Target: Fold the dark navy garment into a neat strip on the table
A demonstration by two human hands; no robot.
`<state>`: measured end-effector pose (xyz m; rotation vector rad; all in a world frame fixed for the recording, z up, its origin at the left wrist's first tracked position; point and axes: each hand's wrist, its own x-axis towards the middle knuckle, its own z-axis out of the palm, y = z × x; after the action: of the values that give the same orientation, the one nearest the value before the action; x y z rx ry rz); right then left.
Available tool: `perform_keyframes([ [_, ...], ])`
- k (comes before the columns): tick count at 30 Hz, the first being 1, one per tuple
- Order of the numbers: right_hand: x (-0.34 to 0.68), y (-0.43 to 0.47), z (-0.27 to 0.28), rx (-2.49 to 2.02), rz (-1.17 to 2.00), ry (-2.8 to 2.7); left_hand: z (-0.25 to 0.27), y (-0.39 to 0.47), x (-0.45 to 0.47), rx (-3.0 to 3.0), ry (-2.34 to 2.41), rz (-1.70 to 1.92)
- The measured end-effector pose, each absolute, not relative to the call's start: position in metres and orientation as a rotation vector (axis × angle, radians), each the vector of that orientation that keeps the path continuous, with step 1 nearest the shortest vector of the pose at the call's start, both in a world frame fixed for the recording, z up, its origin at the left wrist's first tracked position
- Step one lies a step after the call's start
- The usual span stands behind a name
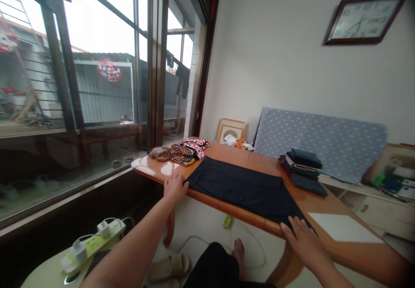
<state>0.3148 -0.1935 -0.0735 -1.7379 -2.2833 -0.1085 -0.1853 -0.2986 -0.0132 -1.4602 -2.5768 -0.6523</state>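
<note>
A dark garment (pixel 240 186), perhaps trousers, lies spread out in a long flat shape on the wooden table (pixel 223 150). My left hand (pixel 175 188) rests at the table's near edge, its thumb beside the garment's left corner and its fingers stretched forward. At the other end, my right hand (pixel 303 238) lies open with fingers apart, touching the garment's right end. Beyond my left hand is a loose heap of patterned clothes (pixel 183 152). A stack of folded dark clothes (pixel 303 169) sits past the garment on the right.
A white sheet (pixel 345 226) lies on the table to the right. Below left, a power strip (pixel 94 245) with plugs rests on a pale stool (pixel 42 273). Slippers (pixel 170 267) and a cable are on the floor. A dotted blue cloth (pixel 317 139) covers something by the wall.
</note>
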Motion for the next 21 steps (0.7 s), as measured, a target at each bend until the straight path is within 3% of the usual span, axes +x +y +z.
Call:
perform_keyframes([
  [9,0.319,-0.177,-0.088,-1.771,-0.075,-2.293,-0.014,-0.297,-0.187,-1.392,-2.597,-0.679],
  [17,0.314,-0.191,-0.04,-1.704,0.191,-2.124,-0.006,-0.282,-0.147,-1.444,-2.403,-0.773],
  [21,0.332,-0.19,-0.014,-1.86,0.109,-1.873,0.002,-0.256,-0.092,-1.794,-2.218,-0.872],
])
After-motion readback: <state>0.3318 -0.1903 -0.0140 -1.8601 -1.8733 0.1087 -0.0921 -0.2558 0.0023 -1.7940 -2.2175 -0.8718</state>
